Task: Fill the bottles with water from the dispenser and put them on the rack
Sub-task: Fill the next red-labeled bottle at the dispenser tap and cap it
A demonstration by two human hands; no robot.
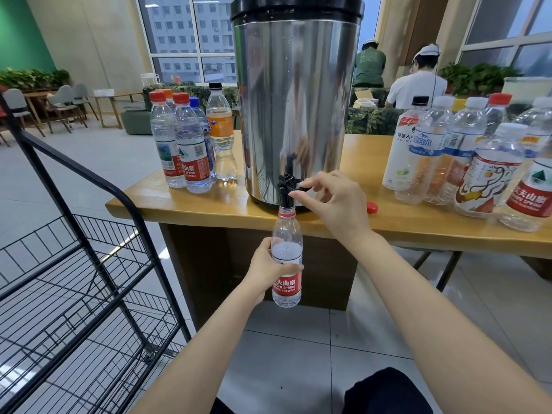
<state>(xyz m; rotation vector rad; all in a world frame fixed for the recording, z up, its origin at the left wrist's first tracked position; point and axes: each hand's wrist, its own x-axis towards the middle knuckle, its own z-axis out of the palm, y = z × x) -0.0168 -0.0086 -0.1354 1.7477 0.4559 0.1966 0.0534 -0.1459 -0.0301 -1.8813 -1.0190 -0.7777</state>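
The filling step is in hand. The left hand (264, 267) wraps its fingers and thumb round the middle of a red-labelled bottle (286, 286) and holds it upright below the front of the dispenser (295, 115), with the open neck right up against the black tap (288, 186). The right hand (334, 201) pinches the tap's lever between thumb and curled fingers. A pale, frothy band shows inside the bottle just above the label, which suggests water is well up it (whether the stream is running at this instant I cannot tell).

A loose red cap (372, 207) lies on the surface (209, 204) to the right of the dispenser, near the right hand; it is probably this bottle's. Capped bottles (191, 156) stand to the left of the dispenser, and another cluster (466, 162) to its right.

Next, I judge, the right hand must shut the tap before the water reaches the neck, then take up the cap and screw it on while the left hand holds the bottle level. Only then does the bottle go to the wire rack (74, 166), which stands on the floor left of the dispenser.
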